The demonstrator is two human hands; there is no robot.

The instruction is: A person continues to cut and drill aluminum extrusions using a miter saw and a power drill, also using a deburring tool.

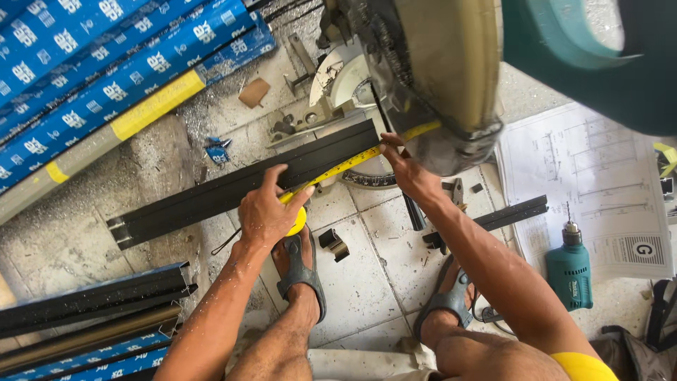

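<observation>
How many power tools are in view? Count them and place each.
2: a mitre saw at the top, above the black profile, and a teal drill on the floor at right. Others may be hidden.

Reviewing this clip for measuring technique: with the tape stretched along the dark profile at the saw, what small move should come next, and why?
Probably slide the right hand to press the tape's end flush at the saw blade. The yellow tape lies along the black profile, the left hand pins the tape case, but the far end looks slightly lifted, so a reading may be off.
</observation>
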